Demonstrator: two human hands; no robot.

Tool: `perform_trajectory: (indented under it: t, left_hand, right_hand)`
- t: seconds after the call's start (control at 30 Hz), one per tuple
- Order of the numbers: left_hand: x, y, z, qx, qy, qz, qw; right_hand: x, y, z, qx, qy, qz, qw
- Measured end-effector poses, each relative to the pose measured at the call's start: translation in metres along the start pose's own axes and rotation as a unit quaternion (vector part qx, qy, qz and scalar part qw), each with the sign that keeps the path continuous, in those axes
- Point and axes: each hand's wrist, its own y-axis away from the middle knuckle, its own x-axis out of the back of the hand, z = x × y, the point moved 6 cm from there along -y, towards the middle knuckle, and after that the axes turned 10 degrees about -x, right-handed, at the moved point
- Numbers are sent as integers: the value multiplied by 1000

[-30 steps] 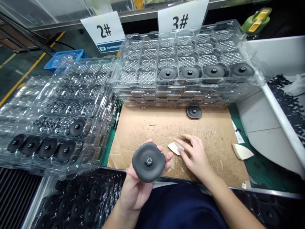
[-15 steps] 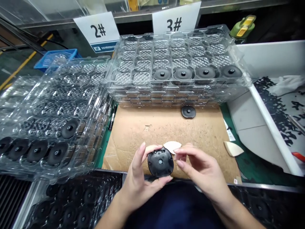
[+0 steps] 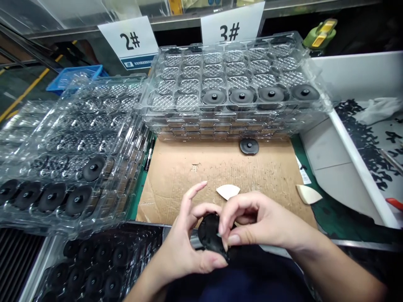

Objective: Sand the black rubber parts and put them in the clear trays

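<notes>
— How is the light at the bench?

— Bright, even, from overhead. Glare speckles the clear trays [image 3: 233, 71] and the tray stack [image 3: 72, 138] at left; the cardboard sheet [image 3: 220, 167] is evenly lit, with only soft shadow.

— And sharpness?

— Crisp at centre; the number signs [image 3: 231, 25] read clearly. Wide-angle bending curves the edges, and the lower corners fall dark.

Clear trays [image 3: 233, 79], cardboard sheet [image 3: 220, 167]

A matt black, rubber-like disc [image 3: 210, 233] is seen against rough brown cardboard [image 3: 220, 167]; glossy clear plastic trays [image 3: 226, 67] are stacked along the cardboard's far edge.
</notes>
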Motion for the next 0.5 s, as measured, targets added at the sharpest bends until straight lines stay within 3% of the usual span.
perform_trajectory:
  t: [0.1,0.37,0.5]
  left_hand:
    - [-1,0,-3,14,1,1,1000]
    - [0,-7,-3,-2,-37,4,999]
    - [0,-9,-4,6,-50,-8,999]
  right_hand:
    - [3,3,10,0,-46,17,999]
    - [18,15,29,15,-71,140,987]
    - [19,19,30,47,-93,154,983]
